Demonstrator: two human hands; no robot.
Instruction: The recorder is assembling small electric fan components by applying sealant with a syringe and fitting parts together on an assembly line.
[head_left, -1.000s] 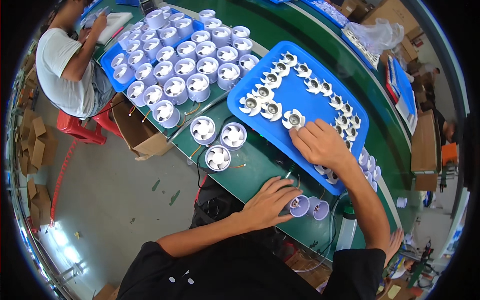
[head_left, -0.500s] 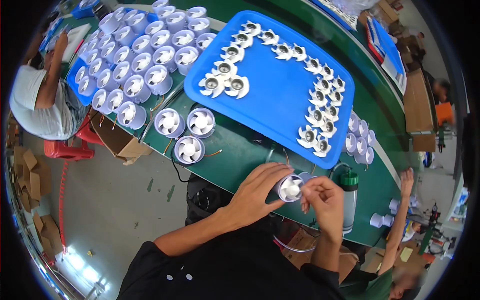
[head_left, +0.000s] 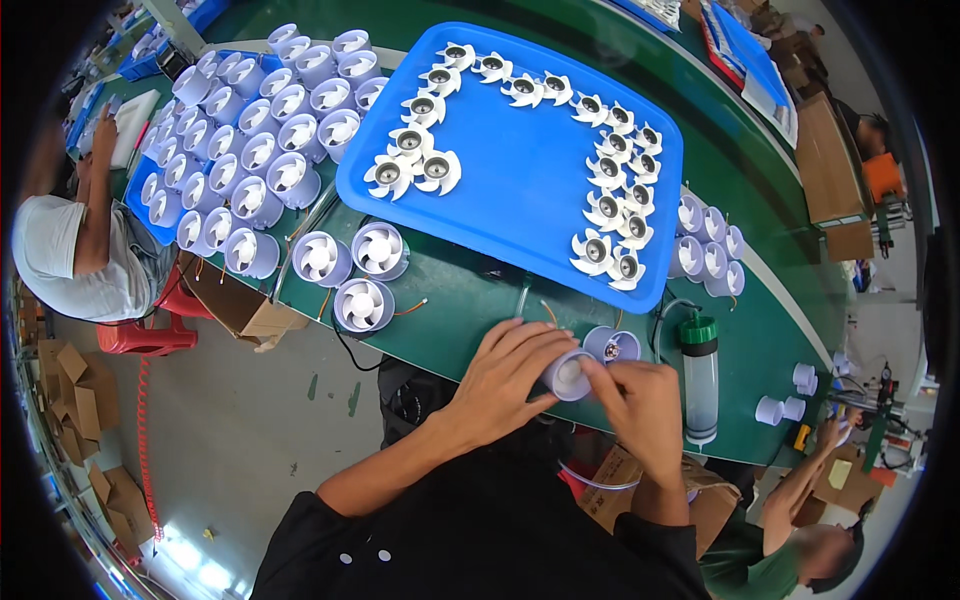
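Observation:
A short lavender cylindrical fan [head_left: 568,377] is tilted up near the table's front edge. My left hand [head_left: 505,378] wraps round its left side and top. At its right rim, my right hand [head_left: 643,412] has the thumb on the front and the other fingers curled behind, partly hidden. The fan's white blades are blurred into a pale disc. Just behind the right hand stands a lavender housing [head_left: 612,344] without blades, its metal motor core showing. Farther back, a blue tray [head_left: 500,165] bears several loose white impellers [head_left: 436,172] along its edges.
Three fans [head_left: 364,304] with wires stand left of my hands, before a large group of fans [head_left: 258,150]. More housings [head_left: 690,255] stand right of the tray. A clear cylinder with a green cap [head_left: 702,385] is beside my right hand. Co-workers sit left and right.
My right hand has moved from a pinch beside the fan to its rim, thumb over the front. The blades, distinct before, are now blurred. The view has shifted slightly.

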